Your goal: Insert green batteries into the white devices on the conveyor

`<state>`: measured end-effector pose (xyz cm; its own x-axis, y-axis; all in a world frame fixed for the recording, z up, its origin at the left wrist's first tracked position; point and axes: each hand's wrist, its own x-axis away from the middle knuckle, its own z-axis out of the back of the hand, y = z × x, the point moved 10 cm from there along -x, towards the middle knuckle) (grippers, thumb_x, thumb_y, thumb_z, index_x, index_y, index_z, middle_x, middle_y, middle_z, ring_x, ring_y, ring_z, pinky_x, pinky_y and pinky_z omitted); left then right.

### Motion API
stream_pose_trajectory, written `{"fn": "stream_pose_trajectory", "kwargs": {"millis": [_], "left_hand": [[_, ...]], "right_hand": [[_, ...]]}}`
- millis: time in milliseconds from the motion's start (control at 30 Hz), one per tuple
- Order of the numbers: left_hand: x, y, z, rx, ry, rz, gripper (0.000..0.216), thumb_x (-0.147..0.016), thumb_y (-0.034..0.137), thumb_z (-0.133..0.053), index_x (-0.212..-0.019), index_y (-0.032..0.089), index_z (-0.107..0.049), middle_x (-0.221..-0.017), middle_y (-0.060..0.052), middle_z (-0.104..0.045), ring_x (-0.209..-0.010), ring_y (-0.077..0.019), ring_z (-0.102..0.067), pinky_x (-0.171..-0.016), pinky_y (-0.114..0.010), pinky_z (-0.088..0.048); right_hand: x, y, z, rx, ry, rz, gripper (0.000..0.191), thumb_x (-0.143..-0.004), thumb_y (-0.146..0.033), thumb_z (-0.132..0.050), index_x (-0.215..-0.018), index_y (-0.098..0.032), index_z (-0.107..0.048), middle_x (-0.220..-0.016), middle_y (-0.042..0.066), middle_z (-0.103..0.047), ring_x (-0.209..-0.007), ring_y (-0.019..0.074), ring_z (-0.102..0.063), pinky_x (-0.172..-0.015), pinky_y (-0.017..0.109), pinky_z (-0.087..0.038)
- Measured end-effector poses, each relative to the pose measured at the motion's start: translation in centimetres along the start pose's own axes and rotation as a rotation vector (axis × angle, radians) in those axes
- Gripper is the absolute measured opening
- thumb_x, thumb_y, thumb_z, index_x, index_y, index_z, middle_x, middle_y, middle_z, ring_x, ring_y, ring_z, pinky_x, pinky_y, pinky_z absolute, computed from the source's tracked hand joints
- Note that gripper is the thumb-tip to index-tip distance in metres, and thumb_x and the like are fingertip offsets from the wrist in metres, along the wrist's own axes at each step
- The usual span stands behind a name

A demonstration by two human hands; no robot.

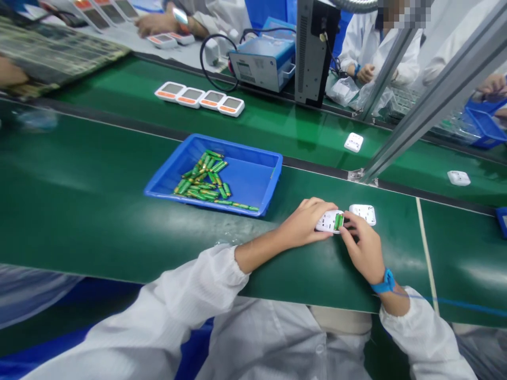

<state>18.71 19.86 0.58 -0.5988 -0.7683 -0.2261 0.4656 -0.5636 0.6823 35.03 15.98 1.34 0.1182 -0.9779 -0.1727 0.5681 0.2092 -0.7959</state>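
My left hand (310, 222) grips a small white plastic device (327, 221), its back facing up. Two green batteries (338, 221) sit side by side in the compartment at its right end. The fingers of my right hand (363, 245) are bent around that end and touch it by the batteries; a blue strap circles the wrist. Just behind my right hand, a second white device (363, 213) lies on the green work surface (277, 274). To the left of my hands stands a blue tray (253, 163) holding many loose green batteries (202, 177).
Beyond a dark rail, several white devices with screens (200, 98) stand in a row on a green belt. Two white devices (354, 142) lie farther right. A metal post (420, 105) slants up from the rail. A blue instrument box (263, 58) and co-workers' hands are behind.
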Motion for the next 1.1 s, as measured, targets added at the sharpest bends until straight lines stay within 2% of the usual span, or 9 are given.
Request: {"fn": "stream_pose_trajectory", "kwargs": {"millis": [100,200,333,533,633,767,867,1000,1100], "left_hand": [[0.4,1.7,0.8,-0.011,0.05,-0.158,0.055,-0.104,0.044,-0.077,-0.151,0.025,-0.057,-0.149,-0.014,-0.069,-0.141,-0.0328,-0.06,-0.12,-0.051,-0.047],[0.9,3.2,1.4,-0.056,0.139,-0.311,0.048,-0.109,0.041,-0.072,-0.151,0.026,-0.055,-0.146,-0.012,-0.072,-0.139,-0.0296,-0.062,-0.118,-0.05,-0.05],[1.3,4.5,1.4,-0.125,0.202,-0.395,0.056,-0.111,0.036,-0.07,-0.16,0.026,-0.046,-0.154,-0.014,-0.068,-0.148,-0.0292,-0.06,-0.12,-0.05,-0.052],[-0.8,3.9,3.7,-0.332,0.081,-0.326,0.047,-0.113,0.034,-0.06,-0.158,0.022,-0.052,-0.163,-0.016,-0.06,-0.152,-0.0317,-0.058,-0.125,-0.052,-0.05],[-5.2,0.3,6.2,-0.372,-0.01,-0.228,0.051,-0.111,0.038,-0.059,-0.158,0.018,-0.054,-0.159,-0.016,-0.063,-0.148,-0.0322,-0.06,-0.126,-0.051,-0.05],[-14.4,-7.2,8.8,-0.392,-0.07,-0.043,0.075,-0.103,0.041,-0.066,-0.166,0.008,-0.044,-0.167,-0.023,-0.054,-0.153,-0.0373,-0.055,-0.13,-0.054,-0.044],[-20.6,-12.1,9.2,-0.358,-0.118,0.05,0.081,-0.096,0.036,-0.069,-0.167,0.008,-0.041,-0.17,-0.022,-0.05,-0.157,-0.0365,-0.05,-0.135,-0.056,-0.036],[-25.4,-16.0,8.7,-0.37,-0.209,0.062,0.086,-0.083,0.035,-0.082,-0.161,0.013,-0.053,-0.17,-0.02,-0.052,-0.159,-0.039,-0.046,-0.135,-0.058,-0.034],[-26.8,-17.9,8.3,-0.37,-0.287,0.049,0.08,-0.08,0.04,-0.084,-0.154,0.019,-0.061,-0.167,-0.015,-0.056,-0.156,-0.0366,-0.049,-0.133,-0.052,-0.038]], "right_hand": [[-0.7,1.2,-0.5,-0.313,-0.059,-0.156,0.062,-0.095,-0.049,-0.085,-0.15,-0.026,-0.066,-0.117,0.008,-0.085,-0.089,0.0253,-0.082,-0.079,0.038,-0.071],[-1.0,1.0,-1.8,-0.463,-0.207,-0.192,0.047,-0.097,-0.055,-0.082,-0.131,-0.024,-0.076,-0.098,0.004,-0.084,-0.078,0.0232,-0.08,-0.076,0.037,-0.071],[-0.7,1.1,-0.8,-0.491,-0.275,-0.172,0.053,-0.101,-0.06,-0.075,-0.14,-0.024,-0.075,-0.112,0.006,-0.085,-0.089,0.0264,-0.082,-0.087,0.043,-0.072],[2.7,8.4,14.8,0.12,0.258,-0.033,0.045,-0.108,-0.046,-0.064,-0.147,-0.027,-0.075,-0.145,0.01,-0.078,-0.133,0.0333,-0.074,-0.121,0.051,-0.056],[5.8,14.2,22.3,0.508,0.409,-0.064,0.045,-0.106,-0.038,-0.054,-0.142,-0.024,-0.078,-0.15,0.013,-0.075,-0.144,0.0338,-0.067,-0.127,0.054,-0.051],[7.5,20.9,27.8,0.79,0.488,-0.263,0.052,-0.096,-0.027,-0.052,-0.141,-0.021,-0.078,-0.153,0.014,-0.072,-0.149,0.0372,-0.062,-0.125,0.059,-0.05],[4.1,22.2,29.3,0.841,0.554,-0.289,0.052,-0.092,-0.027,-0.054,-0.138,-0.023,-0.078,-0.151,0.013,-0.072,-0.152,0.0395,-0.056,-0.127,0.064,-0.044],[-7.2,22.7,28.7,0.731,0.49,-0.21,0.058,-0.097,-0.038,-0.06,-0.15,-0.017,-0.069,-0.151,0.022,-0.068,-0.147,0.0393,-0.057,-0.126,0.062,-0.042],[-14.6,25.2,28.6,0.685,0.52,-0.441,0.077,-0.096,-0.05,-0.07,-0.163,-0.016,-0.056,-0.166,0.029,-0.05,-0.151,0.0477,-0.046,-0.119,0.067,-0.041]]}}
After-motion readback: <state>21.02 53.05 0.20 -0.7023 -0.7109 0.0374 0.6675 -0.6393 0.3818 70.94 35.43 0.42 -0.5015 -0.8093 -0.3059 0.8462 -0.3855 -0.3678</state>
